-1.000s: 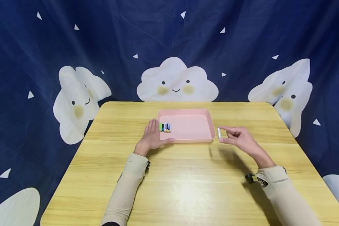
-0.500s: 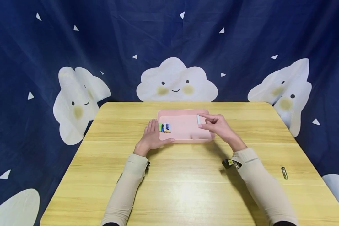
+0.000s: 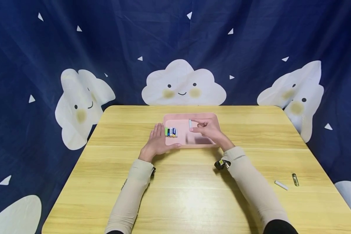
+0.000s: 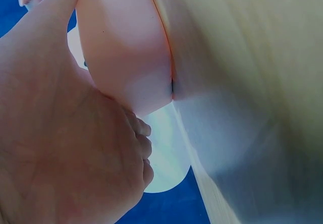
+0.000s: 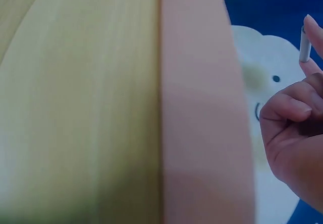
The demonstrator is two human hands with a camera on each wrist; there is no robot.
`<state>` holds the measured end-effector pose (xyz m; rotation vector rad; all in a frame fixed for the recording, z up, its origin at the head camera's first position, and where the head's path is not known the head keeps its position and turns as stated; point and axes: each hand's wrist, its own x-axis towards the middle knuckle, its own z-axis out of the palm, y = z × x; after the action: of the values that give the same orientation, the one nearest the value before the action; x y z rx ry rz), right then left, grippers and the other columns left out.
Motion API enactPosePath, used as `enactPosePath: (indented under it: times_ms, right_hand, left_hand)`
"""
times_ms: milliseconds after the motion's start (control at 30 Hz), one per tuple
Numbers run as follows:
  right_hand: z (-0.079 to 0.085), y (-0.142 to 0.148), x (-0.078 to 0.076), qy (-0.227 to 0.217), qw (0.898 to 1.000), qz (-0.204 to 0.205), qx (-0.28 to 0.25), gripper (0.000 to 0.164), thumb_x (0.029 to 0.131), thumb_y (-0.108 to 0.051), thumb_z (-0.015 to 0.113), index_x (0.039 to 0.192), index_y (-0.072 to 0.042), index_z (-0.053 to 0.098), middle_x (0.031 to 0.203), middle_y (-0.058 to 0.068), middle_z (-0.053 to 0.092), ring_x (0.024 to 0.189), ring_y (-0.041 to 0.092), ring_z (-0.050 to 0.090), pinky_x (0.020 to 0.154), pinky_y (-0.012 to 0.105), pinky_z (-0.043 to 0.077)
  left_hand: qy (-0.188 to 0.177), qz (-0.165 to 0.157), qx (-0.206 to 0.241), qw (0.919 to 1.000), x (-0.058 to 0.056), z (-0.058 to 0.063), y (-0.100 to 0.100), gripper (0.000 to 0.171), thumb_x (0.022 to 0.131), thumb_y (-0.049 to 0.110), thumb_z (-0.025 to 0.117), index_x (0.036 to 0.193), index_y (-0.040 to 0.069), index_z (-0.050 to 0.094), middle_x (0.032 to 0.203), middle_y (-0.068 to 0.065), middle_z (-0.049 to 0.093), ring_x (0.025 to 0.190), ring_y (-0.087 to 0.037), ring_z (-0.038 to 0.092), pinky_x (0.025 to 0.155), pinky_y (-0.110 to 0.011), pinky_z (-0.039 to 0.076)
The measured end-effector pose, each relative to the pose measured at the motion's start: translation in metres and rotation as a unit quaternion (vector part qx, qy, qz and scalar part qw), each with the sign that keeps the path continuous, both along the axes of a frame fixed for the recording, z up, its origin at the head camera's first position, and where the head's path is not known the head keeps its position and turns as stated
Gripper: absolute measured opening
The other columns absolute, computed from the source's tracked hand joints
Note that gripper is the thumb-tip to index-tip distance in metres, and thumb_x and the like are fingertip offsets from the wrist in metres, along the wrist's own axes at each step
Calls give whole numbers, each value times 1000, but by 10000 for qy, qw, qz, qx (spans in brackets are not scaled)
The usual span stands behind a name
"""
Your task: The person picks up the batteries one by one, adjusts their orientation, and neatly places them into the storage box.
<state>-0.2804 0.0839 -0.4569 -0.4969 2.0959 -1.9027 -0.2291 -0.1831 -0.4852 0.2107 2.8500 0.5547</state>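
A pink tray [image 3: 193, 146] lies near the far edge of the table. My left hand [image 3: 158, 142] rests against its left end, fingers straight and the thumb along the front rim; the left wrist view shows the palm beside the tray wall [image 4: 126, 47]. Inside the tray's left end several batteries [image 3: 171, 132] lie side by side, in green, blue, white and grey. Over the middle of the tray my right hand [image 3: 209, 129] pinches a white battery [image 3: 190, 123] by its ends between thumb and index finger. In the right wrist view that battery [image 5: 305, 45] stands nearly upright.
On the wooden table [image 3: 175, 195] at the right lie a white battery [image 3: 281, 185] and a dark battery [image 3: 295, 179], close together beyond my right sleeve. A dark blue curtain [image 3: 120, 39] with white clouds hangs behind and around the table.
My right hand has carried the white battery leftward from beside the tray's right end to over its middle. Its moving arm uncovered the two batteries on the table. The left hand stays put.
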Motion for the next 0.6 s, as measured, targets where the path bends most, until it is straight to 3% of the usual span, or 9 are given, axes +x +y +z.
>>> enactPosePath:
  times_ms: [300,600]
  right_hand:
    - [-23,-18,-6,-415,9965,19,720,58,85,-15,85,140,-15,66,54,-11,34,49,5,29,49,19,28]
    - [-29,-30,-8,-616,9901,61,1256,57,85,-17,85,139,-16,67,54,-11,38,47,6,34,47,20,32]
  left_hand:
    - [-87,41,27,9999,-1,0,0,135,82,84,57,163,-1,-10,173,-24,-10,163,-36,-11,133,-53,3]
    - [-23,2,12,10000,0,-1,1,134,84,83,57,163,-3,-9,173,-25,-10,163,-37,-12,133,-52,1]
